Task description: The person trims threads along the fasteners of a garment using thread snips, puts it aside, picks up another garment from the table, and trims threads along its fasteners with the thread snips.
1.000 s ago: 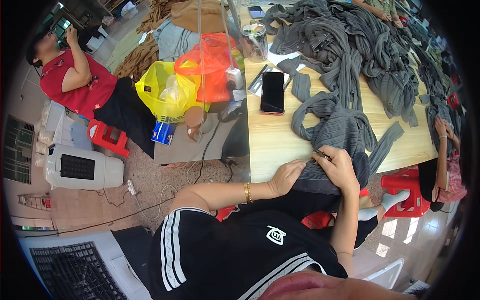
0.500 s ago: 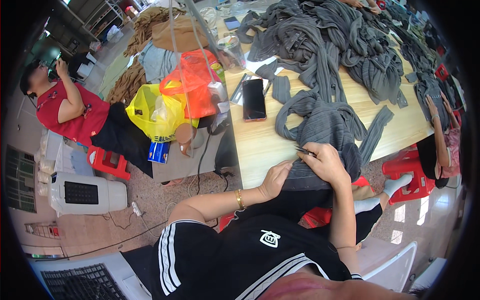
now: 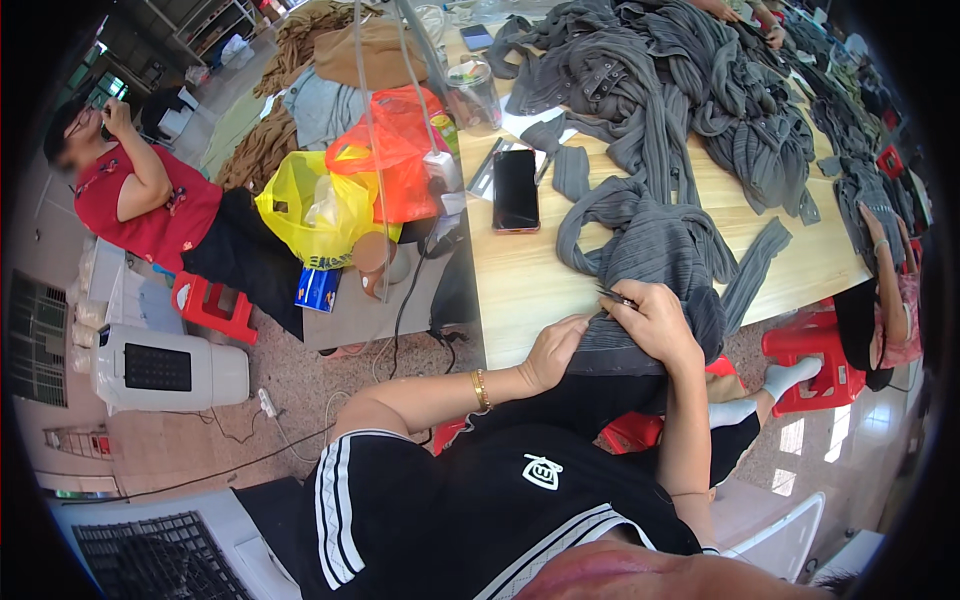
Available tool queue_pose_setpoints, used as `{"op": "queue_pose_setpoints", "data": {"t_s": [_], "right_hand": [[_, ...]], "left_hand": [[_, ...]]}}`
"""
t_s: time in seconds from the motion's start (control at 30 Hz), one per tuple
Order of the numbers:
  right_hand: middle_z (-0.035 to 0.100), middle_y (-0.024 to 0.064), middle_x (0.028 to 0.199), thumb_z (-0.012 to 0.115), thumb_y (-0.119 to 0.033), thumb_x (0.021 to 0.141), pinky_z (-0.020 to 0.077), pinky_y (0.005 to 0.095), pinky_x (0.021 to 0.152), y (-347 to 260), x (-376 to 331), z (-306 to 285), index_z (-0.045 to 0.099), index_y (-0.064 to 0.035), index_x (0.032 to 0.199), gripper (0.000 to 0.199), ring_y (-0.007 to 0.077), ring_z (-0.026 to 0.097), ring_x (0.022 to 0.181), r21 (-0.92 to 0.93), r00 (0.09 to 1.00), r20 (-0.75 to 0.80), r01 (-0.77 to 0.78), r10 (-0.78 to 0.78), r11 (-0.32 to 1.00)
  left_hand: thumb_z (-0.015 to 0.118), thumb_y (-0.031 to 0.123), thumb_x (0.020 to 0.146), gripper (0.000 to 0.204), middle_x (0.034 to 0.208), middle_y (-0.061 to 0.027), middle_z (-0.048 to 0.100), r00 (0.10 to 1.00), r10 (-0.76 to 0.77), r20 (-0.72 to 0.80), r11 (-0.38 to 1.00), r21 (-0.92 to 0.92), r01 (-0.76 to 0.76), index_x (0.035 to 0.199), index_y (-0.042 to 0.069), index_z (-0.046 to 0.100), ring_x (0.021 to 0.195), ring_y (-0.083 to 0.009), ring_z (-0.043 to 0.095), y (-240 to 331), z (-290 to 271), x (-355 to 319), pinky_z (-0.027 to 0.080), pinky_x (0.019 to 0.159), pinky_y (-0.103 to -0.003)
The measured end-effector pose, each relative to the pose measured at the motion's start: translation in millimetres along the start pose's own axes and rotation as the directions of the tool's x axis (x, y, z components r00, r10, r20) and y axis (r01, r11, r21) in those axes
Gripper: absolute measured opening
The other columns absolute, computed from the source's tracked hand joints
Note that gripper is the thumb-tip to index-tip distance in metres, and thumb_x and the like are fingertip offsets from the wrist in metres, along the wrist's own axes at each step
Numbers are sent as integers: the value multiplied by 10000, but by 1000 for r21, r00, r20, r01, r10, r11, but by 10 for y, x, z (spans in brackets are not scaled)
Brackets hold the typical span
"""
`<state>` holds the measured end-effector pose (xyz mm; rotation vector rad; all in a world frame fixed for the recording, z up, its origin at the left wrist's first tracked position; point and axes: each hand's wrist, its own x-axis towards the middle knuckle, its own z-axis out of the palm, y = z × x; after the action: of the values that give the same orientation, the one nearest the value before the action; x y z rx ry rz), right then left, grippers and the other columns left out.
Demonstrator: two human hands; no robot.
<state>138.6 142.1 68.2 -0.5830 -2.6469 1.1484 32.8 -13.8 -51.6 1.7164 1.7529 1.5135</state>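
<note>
A dark grey ribbed knit garment [image 3: 655, 245] lies at the table's near edge and hangs over it toward my lap. My right hand [image 3: 652, 322] rests on the garment, closed around small dark thread snips [image 3: 618, 297] whose pointed tips face left. Just left of it, my left hand [image 3: 553, 353] has thumb and fingers pinched together at the garment's left edge. Its fingertips seem to hold the fabric there, though the exact grip is too small to see.
Grey garments [image 3: 690, 100] are heaped across the far table. A phone [image 3: 516, 190] and a lidded plastic cup [image 3: 472, 92] stand left of them. Yellow [image 3: 315, 215] and red bags [image 3: 395, 150] fill a side table. Other people sit left and right; a red stool [image 3: 812, 365] stands right.
The view has shifted slightly. Both my hands stay at the garment's edge, with the snips turned a little in my right hand. A co-worker's hand at the far top has moved toward the right.
</note>
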Motion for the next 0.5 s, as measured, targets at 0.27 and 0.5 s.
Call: {"op": "queue_pose_setpoints", "data": {"t_s": [0.27,0.5], "right_hand": [[599,230,715,644,-242,850,463,446,648,0,2,5,665,-4,852,239,414,603,724,14,999,20,-51,51,999],[574,214,680,656,-212,849,450,410,617,25,-11,6,649,19,851,231,377,581,647,-7,1000,-17,-9,9,1000]], "left_hand": [[371,39,967,306,1087,-296,608,999,-43,-4,994,-105,42,1131,-150,547,986,-429,602,51,-13,17,492,877,-406],[357,39,978,305,1074,-297,602,1000,18,-6,1000,-16,-18,1122,-154,545,978,-430,597,-9,22,-8,487,877,-403]]}}
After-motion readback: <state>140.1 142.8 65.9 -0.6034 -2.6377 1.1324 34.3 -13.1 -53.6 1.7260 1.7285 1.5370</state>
